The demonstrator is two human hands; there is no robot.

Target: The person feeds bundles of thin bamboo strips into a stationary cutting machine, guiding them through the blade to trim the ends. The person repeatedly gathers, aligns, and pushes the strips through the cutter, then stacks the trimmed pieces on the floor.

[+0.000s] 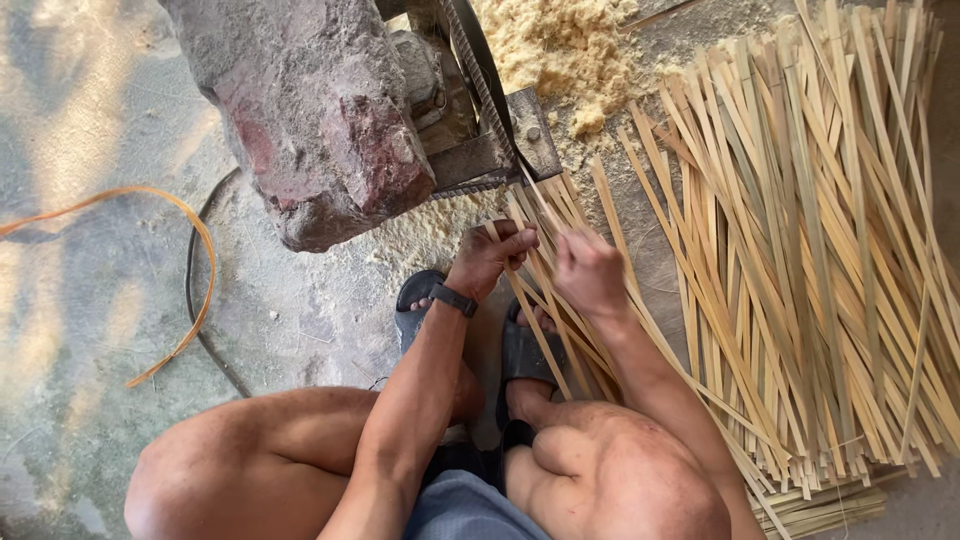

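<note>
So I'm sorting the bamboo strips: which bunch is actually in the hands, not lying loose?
The small bunch of bamboo strips running over the feet, gripped by left hand and right hand. The big pile at right lies untouched.

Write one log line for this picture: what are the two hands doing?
left hand: grips bamboo strips | right hand: grips same strips | machine: just ahead | strip pile: to the right

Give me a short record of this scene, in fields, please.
place: dusty ground, person squatting
left hand: grips thin strips near the machine
right hand: pinches one strip of the same bunch
machine: worn block with a metal fitting, in front of the hands
sawdust: heaped behind the machine
strip pile: spread at the right
feet: in dark sandals
</note>
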